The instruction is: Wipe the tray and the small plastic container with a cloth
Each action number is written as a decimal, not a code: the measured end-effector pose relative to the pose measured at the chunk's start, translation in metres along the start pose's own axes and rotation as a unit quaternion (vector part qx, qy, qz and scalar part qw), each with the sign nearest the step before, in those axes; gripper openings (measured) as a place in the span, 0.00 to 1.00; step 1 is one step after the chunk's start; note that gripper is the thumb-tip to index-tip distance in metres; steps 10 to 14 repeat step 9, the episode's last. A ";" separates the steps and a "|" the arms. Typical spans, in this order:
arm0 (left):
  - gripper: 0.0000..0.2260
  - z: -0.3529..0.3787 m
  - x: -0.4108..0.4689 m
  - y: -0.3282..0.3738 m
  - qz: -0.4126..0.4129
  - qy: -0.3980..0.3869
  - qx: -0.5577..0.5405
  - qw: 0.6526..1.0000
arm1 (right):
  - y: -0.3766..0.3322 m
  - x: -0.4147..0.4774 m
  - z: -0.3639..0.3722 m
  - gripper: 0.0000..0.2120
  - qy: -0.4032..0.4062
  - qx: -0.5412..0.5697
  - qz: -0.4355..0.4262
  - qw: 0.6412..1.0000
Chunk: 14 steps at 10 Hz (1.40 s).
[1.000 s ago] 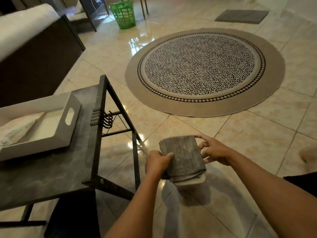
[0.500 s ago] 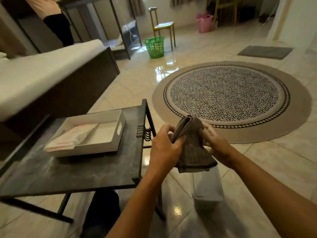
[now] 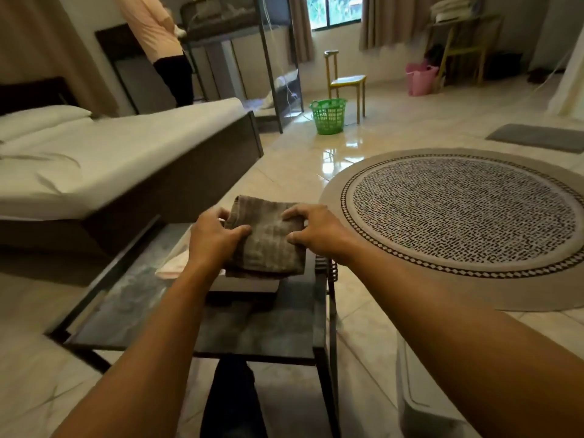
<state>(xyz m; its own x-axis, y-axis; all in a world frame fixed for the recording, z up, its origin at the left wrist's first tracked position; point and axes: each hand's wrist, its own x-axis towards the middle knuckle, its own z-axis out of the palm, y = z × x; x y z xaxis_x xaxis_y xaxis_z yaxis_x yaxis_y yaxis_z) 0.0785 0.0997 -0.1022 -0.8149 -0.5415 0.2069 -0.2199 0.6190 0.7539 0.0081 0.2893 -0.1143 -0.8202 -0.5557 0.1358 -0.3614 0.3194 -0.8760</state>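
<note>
A folded grey-brown cloth [image 3: 267,241] is held flat over the white tray [image 3: 246,286], which stands on the dark side table [image 3: 262,330]. My left hand [image 3: 215,238] grips the cloth's left edge and my right hand [image 3: 313,230] grips its right edge. The cloth and hands hide most of the tray; only its near wall and a pinkish paper [image 3: 172,263] at its left show. The small translucent plastic container [image 3: 423,403] lies on the floor at lower right, partly behind my right forearm.
A bed [image 3: 104,165] runs along the left. A round patterned rug [image 3: 467,226] covers the floor to the right. A green basket [image 3: 328,116], a yellow chair [image 3: 346,80] and a person [image 3: 161,42] standing by a metal rack are farther back.
Both hands lifted the cloth away from the container, which now lies on the floor, and carried it left over the tray on the table. The view tilted up.
</note>
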 end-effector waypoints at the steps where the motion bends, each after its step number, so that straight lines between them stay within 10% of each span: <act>1: 0.12 -0.004 0.029 -0.027 -0.011 0.012 0.053 0.998 | -0.005 0.029 0.026 0.24 -0.020 -0.086 0.008 0.996; 4: 0.13 0.008 0.061 -0.066 -0.039 -0.071 0.097 0.992 | -0.004 0.054 0.057 0.18 -0.002 -0.293 -0.020 0.956; 6: 0.26 0.008 0.059 -0.052 0.150 -0.078 0.366 0.915 | 0.000 0.053 0.061 0.17 -0.150 -0.431 -0.085 0.885; 8: 0.11 0.021 0.048 -0.048 0.154 -0.261 0.416 0.858 | -0.003 0.037 0.054 0.15 -0.191 -0.369 -0.054 0.908; 9: 0.11 0.020 0.042 -0.048 0.199 -0.148 0.316 0.916 | -0.009 0.023 0.027 0.15 -0.098 -0.256 -0.081 0.958; 14: 0.11 0.020 0.042 -0.048 0.199 -0.148 0.316 0.916 | -0.009 0.023 0.027 0.15 -0.098 -0.256 -0.081 0.958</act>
